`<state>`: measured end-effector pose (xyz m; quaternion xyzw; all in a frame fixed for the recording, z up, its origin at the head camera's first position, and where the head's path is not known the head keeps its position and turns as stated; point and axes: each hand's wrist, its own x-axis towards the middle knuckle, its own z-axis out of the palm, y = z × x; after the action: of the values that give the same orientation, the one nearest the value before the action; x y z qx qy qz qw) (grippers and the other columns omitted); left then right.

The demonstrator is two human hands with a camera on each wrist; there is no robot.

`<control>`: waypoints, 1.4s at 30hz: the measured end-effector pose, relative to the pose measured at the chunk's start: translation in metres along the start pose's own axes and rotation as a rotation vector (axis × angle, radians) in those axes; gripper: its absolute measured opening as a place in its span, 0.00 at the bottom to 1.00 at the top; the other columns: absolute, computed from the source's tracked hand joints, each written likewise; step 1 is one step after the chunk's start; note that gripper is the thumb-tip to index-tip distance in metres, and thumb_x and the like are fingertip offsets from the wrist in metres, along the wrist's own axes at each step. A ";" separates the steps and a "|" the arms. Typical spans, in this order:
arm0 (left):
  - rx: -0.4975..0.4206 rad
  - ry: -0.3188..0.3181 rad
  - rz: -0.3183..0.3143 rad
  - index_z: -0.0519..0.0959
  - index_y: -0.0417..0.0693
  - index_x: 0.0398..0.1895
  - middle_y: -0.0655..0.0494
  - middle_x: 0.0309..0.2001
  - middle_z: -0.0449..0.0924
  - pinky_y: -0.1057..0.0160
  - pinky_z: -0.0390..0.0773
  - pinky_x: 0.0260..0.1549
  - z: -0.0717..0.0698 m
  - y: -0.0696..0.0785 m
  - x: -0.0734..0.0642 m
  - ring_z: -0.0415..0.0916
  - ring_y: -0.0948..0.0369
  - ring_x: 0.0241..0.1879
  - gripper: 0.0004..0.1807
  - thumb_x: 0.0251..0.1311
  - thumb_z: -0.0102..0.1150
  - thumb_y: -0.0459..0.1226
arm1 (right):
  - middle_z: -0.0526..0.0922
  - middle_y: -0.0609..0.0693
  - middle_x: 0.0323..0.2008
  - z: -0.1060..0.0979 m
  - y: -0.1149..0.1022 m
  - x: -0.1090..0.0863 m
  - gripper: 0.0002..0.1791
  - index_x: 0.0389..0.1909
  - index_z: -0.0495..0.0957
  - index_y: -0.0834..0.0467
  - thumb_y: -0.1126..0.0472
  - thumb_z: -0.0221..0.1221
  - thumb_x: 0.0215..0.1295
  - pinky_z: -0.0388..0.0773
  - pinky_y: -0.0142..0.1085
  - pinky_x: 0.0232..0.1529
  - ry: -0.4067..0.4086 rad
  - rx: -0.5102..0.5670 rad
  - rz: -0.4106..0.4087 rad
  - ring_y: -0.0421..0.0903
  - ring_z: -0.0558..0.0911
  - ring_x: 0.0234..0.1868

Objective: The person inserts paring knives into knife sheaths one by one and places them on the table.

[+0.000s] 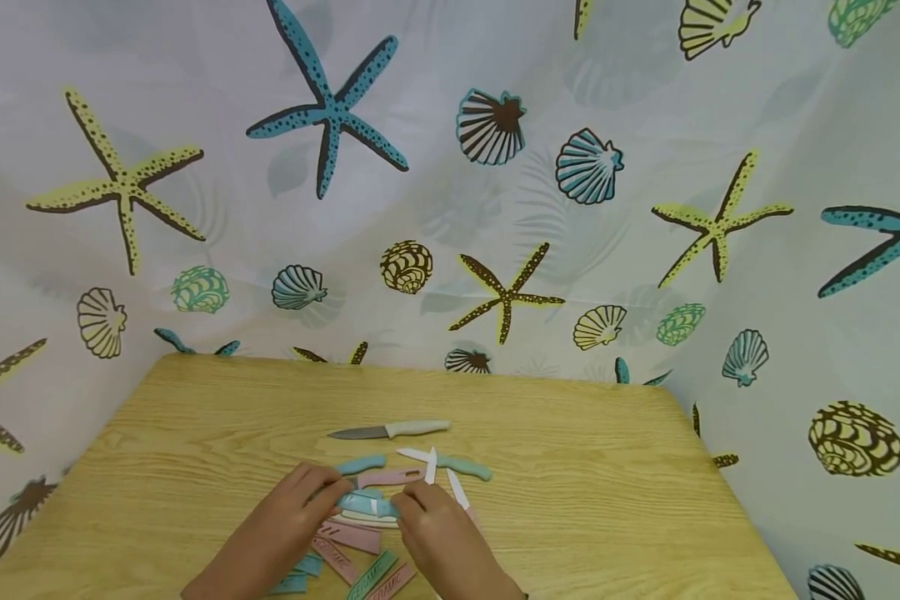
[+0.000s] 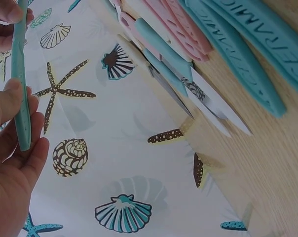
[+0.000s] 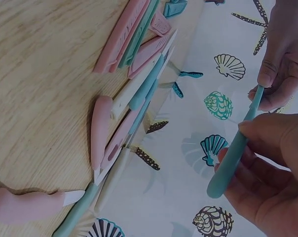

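Note:
Both hands hold a light-blue knife above the near middle of the table. My right hand (image 1: 438,529) grips its handle (image 3: 232,160) between thumb and fingers. My left hand (image 1: 300,508) pinches the slim light-blue sheath (image 2: 21,113) at the other end. A small white strip shows between the two blue parts in the head view; most of the blade is hidden. Just beyond the hands lie a pink-handled knife (image 1: 392,477) and a blue handle (image 1: 362,464). Pink sheaths (image 1: 356,537) lie below the left hand, beside a green sheath (image 1: 372,575) marked CERAMIC.
Farther back on the wooden table (image 1: 570,467) lies a white-handled knife (image 1: 417,427) with a grey blade. A green-handled knife (image 1: 463,467) is right of centre. Blue sheaths (image 1: 292,582) lie at the near left. A shell-patterned curtain (image 1: 435,200) surrounds the table's back and sides.

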<state>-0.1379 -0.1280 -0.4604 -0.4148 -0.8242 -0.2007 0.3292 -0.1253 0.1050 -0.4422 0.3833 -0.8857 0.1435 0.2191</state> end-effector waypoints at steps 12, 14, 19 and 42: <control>-0.018 -0.034 -0.008 0.79 0.44 0.47 0.55 0.45 0.75 0.72 0.73 0.41 -0.002 0.003 -0.002 0.72 0.60 0.43 0.27 0.76 0.24 0.44 | 0.80 0.45 0.33 -0.001 -0.002 0.001 0.08 0.34 0.84 0.60 0.63 0.70 0.54 0.72 0.17 0.35 -0.084 0.031 0.076 0.35 0.76 0.33; -0.021 -0.043 -0.009 0.78 0.44 0.48 0.55 0.45 0.75 0.72 0.73 0.41 -0.002 0.003 -0.003 0.72 0.60 0.43 0.28 0.75 0.23 0.44 | 0.80 0.44 0.32 -0.001 -0.003 0.001 0.08 0.33 0.84 0.59 0.63 0.71 0.53 0.71 0.18 0.35 -0.085 0.024 0.076 0.35 0.75 0.32; -0.034 -0.066 -0.017 0.78 0.44 0.49 0.55 0.45 0.75 0.72 0.73 0.42 -0.002 0.003 -0.005 0.72 0.60 0.44 0.28 0.75 0.23 0.45 | 0.80 0.44 0.32 -0.001 -0.002 0.002 0.07 0.33 0.84 0.58 0.62 0.71 0.53 0.70 0.18 0.34 -0.112 0.035 0.084 0.35 0.73 0.32; -0.027 -0.443 -0.402 0.82 0.45 0.40 0.56 0.40 0.76 0.60 0.79 0.35 -0.015 -0.023 -0.048 0.76 0.55 0.39 0.16 0.46 0.72 0.30 | 0.80 0.52 0.25 -0.020 0.061 -0.035 0.06 0.30 0.82 0.69 0.70 0.67 0.51 0.79 0.26 0.25 -0.095 0.199 0.591 0.43 0.81 0.25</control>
<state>-0.1301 -0.1772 -0.4854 -0.2815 -0.9388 -0.1774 0.0894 -0.1432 0.1753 -0.4480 0.1353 -0.9497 0.2686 0.0878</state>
